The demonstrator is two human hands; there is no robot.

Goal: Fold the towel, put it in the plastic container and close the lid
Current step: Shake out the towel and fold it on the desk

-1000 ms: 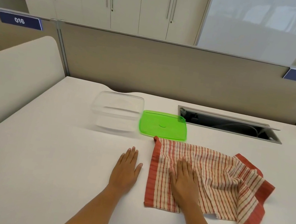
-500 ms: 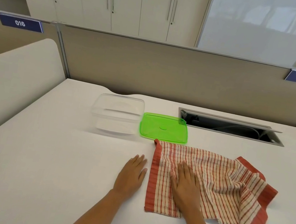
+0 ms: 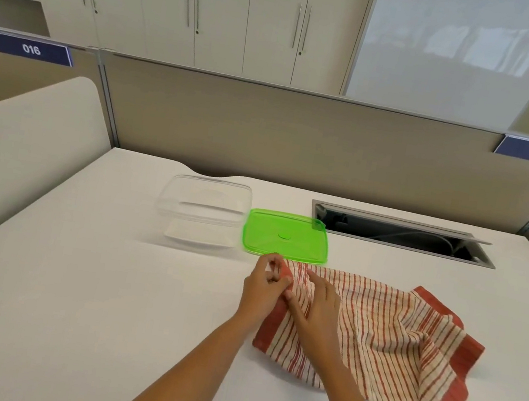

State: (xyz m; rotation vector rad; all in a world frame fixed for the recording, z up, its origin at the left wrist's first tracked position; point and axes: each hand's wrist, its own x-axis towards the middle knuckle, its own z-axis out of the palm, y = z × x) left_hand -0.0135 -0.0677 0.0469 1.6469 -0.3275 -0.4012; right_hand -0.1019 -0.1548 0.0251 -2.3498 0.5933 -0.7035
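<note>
Left grip [image 3: 266,278] pinches towel [image 3: 383,337] on white desk [image 3: 66,307].

Two bare forearms, no sleeves, fingers [image 3: 280,274] unadorned

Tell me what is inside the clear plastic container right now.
Nothing shows inside the clear container; through its walls only the white table is seen. The towel lies on the table, and the green lid lies beside the container.

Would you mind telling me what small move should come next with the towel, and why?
Probably lift the pinched far-left corner and carry it across to the right. The left hand already grips that corner of the towel, the right hand pins it flat, and the right side lies rumpled, unfolded.
</note>
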